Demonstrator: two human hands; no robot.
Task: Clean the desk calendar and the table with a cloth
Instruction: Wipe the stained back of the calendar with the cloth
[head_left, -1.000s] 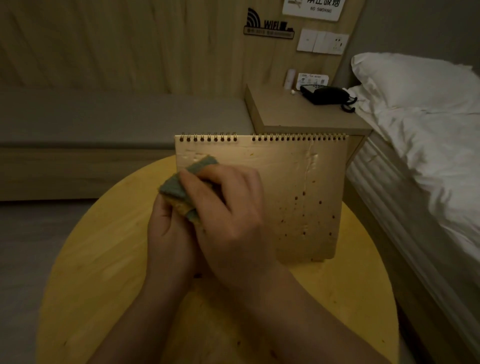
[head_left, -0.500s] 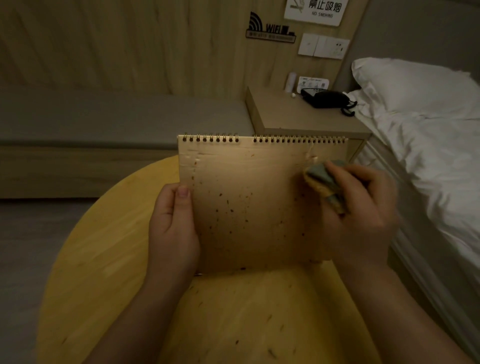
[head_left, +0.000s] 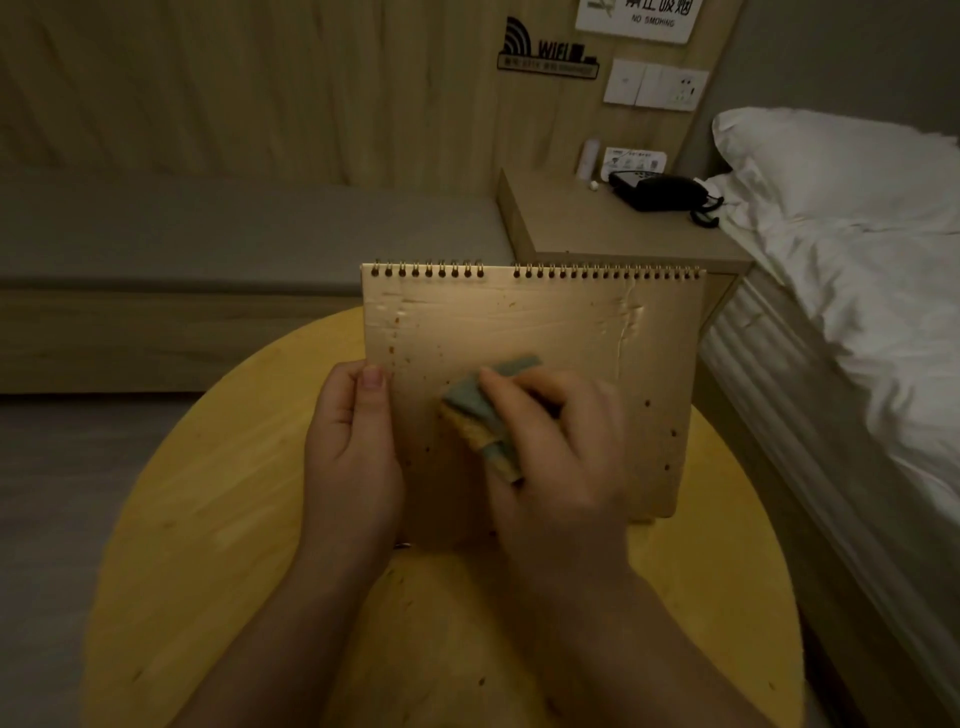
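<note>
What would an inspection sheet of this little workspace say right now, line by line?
Surface: round wooden table, dark specks near its front edge.
Job's things: calendar stands upright on the table, spiral binding on top, brown spots and smears on its face; cloth pressed against its lower middle.
Clutter: nothing seen on the table.
Grippers: left hand grips the calendar's left edge; right hand holds the cloth.
Cables: coiled cord on the phone.
Surroundings: nightstand behind with the phone, bed at right, bench at left, WiFi sign and socket on the wall.
</note>
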